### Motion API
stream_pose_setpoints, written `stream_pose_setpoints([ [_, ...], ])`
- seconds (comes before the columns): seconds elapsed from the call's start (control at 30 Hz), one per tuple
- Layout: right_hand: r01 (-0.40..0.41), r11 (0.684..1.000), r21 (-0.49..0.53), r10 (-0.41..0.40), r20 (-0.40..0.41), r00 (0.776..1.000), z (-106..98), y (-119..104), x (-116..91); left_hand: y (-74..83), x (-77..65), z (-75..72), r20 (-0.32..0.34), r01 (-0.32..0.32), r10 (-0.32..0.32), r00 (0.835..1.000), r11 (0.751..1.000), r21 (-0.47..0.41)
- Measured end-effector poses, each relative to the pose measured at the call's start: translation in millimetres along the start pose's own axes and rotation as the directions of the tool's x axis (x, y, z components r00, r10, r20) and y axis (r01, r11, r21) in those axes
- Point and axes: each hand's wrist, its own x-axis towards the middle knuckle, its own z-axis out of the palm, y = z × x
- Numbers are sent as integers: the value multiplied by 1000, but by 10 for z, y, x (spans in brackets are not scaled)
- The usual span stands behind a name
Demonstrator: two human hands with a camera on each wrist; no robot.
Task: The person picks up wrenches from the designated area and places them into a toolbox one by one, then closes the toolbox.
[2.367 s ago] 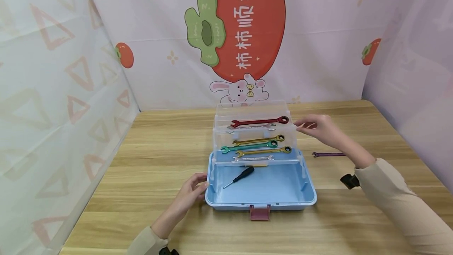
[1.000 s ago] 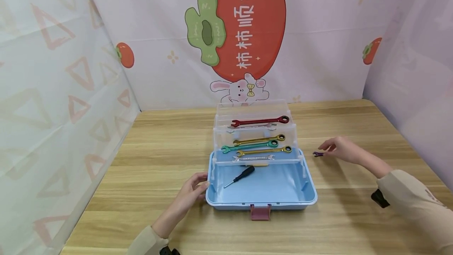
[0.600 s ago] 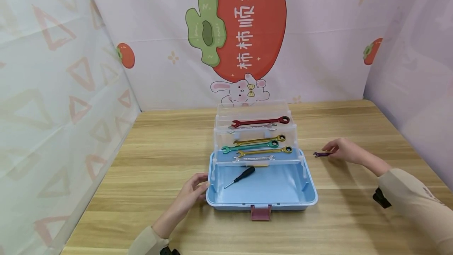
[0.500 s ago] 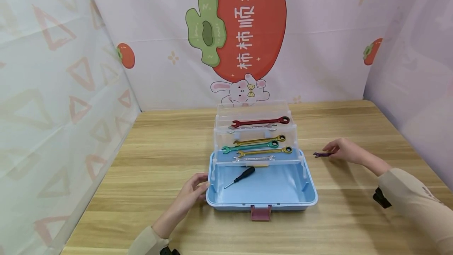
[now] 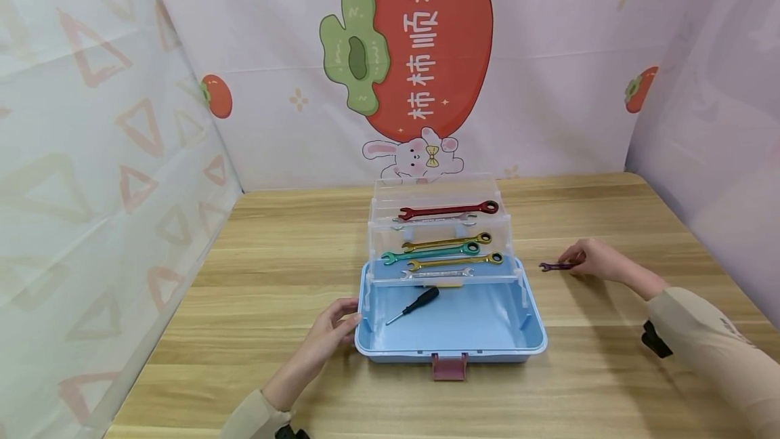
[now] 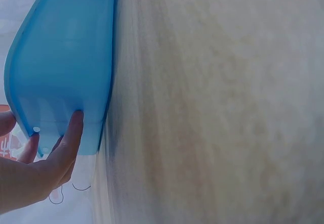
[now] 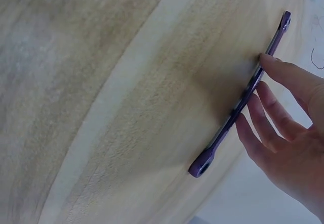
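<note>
My right hand (image 5: 597, 259) pinches a purple combination wrench (image 7: 217, 138) at mid-shaft, thumb on one side and fingertips on the other. In the right wrist view its ring end points lower left; in the head view its open end (image 5: 546, 267) pokes out left of the fingers. My left hand (image 5: 332, 330) rests against the left side of a light blue toolbox (image 5: 451, 352), thumb at the rim and fairly straight fingers (image 6: 73, 130) on the outer wall. A black-handled screwdriver (image 5: 422, 300) lies inside the toolbox, below its raised clear trays (image 5: 439, 282).
Stepped trays hold a red wrench (image 5: 447, 210), a teal wrench (image 5: 431, 253), gold wrenches (image 5: 453, 262) and silver ones (image 5: 439, 273). A dark pink latch (image 5: 449, 366) hangs at the toolbox's front. Printed cloth walls (image 5: 548, 87) enclose the wooden table (image 5: 274, 256) at the back and sides.
My right hand has left the tray's right edge, moved right and down to the purple wrench, and taken hold of it. The left hand and toolbox have stayed put.
</note>
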Motion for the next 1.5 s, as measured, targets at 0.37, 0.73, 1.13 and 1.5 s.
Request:
stream_pose_setpoints([
  [0.37,-10,994,109,6,37,999,-2,106,-7,-9,9,0,-5,-3,3,1000,1000,-15],
  [0.73,5,983,184,-34,154,987,-47,131,14,-20,11,-2,-4,-1,1,1000,1000,-16],
  [1.13,-46,953,300,-24,226,974,-94,204,46,-9,10,-3,5,0,0,1000,1000,-13],
  [1.5,-74,941,331,0,217,976,-78,207,24,-9,3,-8,11,0,1,1000,1000,-27],
])
